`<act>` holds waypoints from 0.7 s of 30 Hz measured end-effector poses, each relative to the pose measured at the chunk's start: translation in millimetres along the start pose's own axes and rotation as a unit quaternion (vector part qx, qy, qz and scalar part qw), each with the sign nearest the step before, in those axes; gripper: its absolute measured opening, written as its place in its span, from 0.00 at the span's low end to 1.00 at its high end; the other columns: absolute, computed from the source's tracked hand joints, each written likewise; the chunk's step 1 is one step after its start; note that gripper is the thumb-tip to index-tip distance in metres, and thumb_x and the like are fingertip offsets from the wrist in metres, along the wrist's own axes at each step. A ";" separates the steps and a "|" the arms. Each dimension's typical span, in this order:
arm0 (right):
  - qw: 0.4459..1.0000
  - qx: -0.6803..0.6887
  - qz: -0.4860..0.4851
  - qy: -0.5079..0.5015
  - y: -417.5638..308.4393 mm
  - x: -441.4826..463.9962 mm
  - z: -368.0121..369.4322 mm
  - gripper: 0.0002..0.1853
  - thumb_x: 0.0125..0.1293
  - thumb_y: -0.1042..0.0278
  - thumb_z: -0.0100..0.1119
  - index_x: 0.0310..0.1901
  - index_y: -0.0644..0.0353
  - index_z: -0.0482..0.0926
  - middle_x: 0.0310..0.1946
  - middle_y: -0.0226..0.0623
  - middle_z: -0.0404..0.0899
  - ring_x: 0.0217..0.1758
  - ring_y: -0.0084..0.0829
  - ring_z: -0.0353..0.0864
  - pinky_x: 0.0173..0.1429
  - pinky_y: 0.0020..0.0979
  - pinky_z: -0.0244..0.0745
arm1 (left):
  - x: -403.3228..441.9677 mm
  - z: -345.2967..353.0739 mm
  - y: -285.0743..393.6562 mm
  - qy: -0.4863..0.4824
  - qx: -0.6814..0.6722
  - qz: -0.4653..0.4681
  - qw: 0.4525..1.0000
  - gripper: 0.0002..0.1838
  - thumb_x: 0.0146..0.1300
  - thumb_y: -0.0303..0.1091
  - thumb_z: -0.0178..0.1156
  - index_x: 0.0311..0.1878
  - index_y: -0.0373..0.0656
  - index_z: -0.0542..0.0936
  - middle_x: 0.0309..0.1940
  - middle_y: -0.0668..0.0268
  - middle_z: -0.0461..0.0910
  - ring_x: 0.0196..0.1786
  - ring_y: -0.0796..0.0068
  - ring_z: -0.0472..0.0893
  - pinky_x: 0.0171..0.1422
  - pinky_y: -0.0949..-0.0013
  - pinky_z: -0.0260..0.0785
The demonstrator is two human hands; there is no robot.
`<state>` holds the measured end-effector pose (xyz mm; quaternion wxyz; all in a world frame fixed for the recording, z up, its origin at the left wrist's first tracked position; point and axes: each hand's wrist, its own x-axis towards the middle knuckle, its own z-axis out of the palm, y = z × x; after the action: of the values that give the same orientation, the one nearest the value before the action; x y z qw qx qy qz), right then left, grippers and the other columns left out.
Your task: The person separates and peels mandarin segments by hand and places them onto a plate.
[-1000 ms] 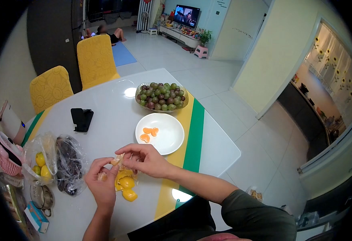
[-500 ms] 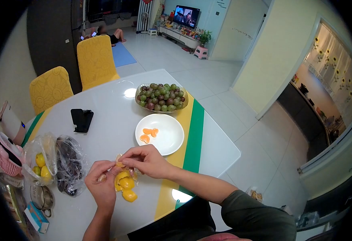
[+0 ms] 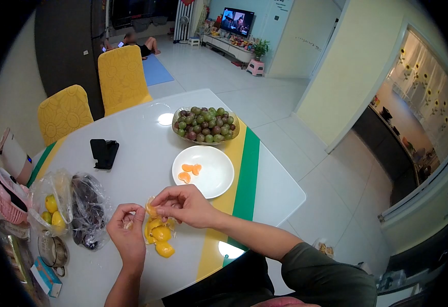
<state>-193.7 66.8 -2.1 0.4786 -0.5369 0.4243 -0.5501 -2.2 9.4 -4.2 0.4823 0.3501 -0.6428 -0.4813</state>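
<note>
My right hand (image 3: 190, 207) pinches a mandarin segment (image 3: 150, 205) between thumb and fingers, above a pile of yellow-orange peel (image 3: 161, 234) on the table. Close by on the left, my left hand (image 3: 126, 240) has its fingers curled round a small pale piece (image 3: 128, 224), too small to name for sure. Beyond my right hand stands a white plate (image 3: 216, 176), with several orange mandarin segments (image 3: 186, 168) on its left side.
Behind the plate sits a bowl of grapes (image 3: 203, 124). A black phone stand (image 3: 104, 153), a clear bag with yellow-green fruit (image 3: 52, 204), a dark bag (image 3: 87, 210) and a glass cup (image 3: 52, 250) occupy the left side. Yellow chairs (image 3: 124, 77) line the far edge.
My hands have moved slightly apart. The segment has come away from my left fingers and is now in my right hand alone. The plate's segments have stayed put.
</note>
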 end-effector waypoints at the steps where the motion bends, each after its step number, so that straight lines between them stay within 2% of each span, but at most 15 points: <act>1: 1.000 -0.001 -0.001 0.000 0.4 0.0 -0.4 0.12 0.72 0.70 0.67 0.54 0.63 0.83 0.42 0.31 0.88 0.37 0.15 0.86 0.29 0.17 0.73 | 0.4 0.4 1.2 -0.002 0.001 -0.005 1.000 0.03 0.67 0.21 0.67 0.42 0.32 0.85 0.37 0.68 0.83 0.37 0.85 0.76 0.44 0.77 0.69; 5: 1.000 0.003 0.013 0.001 -6.8 -0.7 -0.1 0.14 0.71 0.72 0.67 0.56 0.64 0.82 0.43 0.33 0.87 0.38 0.17 0.86 0.34 0.17 0.77 | 0.6 2.0 1.8 -0.022 -0.048 -0.053 0.997 0.07 0.68 0.22 0.66 0.46 0.31 0.86 0.39 0.65 0.85 0.42 0.80 0.81 0.51 0.76 0.72; 8: 1.000 0.026 -0.005 -0.011 0.0 0.6 -1.0 0.15 0.70 0.74 0.68 0.56 0.65 0.81 0.44 0.35 0.87 0.40 0.18 0.87 0.41 0.19 0.80 | -0.5 3.8 4.5 -0.058 -0.047 -0.026 0.997 0.08 0.69 0.23 0.66 0.48 0.30 0.86 0.40 0.63 0.86 0.45 0.77 0.83 0.55 0.74 0.74; 11: 0.999 0.030 0.016 -0.010 -1.5 0.7 -1.1 0.16 0.69 0.75 0.69 0.56 0.67 0.81 0.45 0.37 0.87 0.42 0.19 0.86 0.47 0.20 0.82 | -0.3 3.6 4.9 -0.055 -0.039 -0.015 0.998 0.06 0.69 0.23 0.66 0.45 0.29 0.87 0.39 0.64 0.86 0.43 0.78 0.82 0.53 0.74 0.74; 17: 1.000 0.000 0.016 -0.014 -0.5 -0.1 -1.8 0.16 0.67 0.75 0.71 0.55 0.65 0.83 0.44 0.33 0.87 0.42 0.15 0.85 0.44 0.16 0.78 | 1.0 1.2 0.8 -0.026 -0.027 -0.066 0.997 0.06 0.68 0.25 0.68 0.41 0.30 0.87 0.33 0.66 0.86 0.40 0.81 0.80 0.51 0.74 0.73; 21: 1.000 -0.022 0.013 -0.015 -3.1 -0.6 -1.3 0.15 0.67 0.74 0.72 0.55 0.64 0.84 0.43 0.31 0.88 0.42 0.13 0.84 0.42 0.15 0.75 | 1.5 -1.5 -6.2 -0.027 -0.035 -0.072 0.996 0.06 0.68 0.25 0.68 0.40 0.31 0.86 0.34 0.66 0.86 0.39 0.81 0.80 0.50 0.74 0.72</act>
<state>-195.3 67.8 0.8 0.4798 -0.5501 0.4360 -0.5264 -1.2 5.8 -9.6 0.4410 0.3654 -0.6113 -0.5462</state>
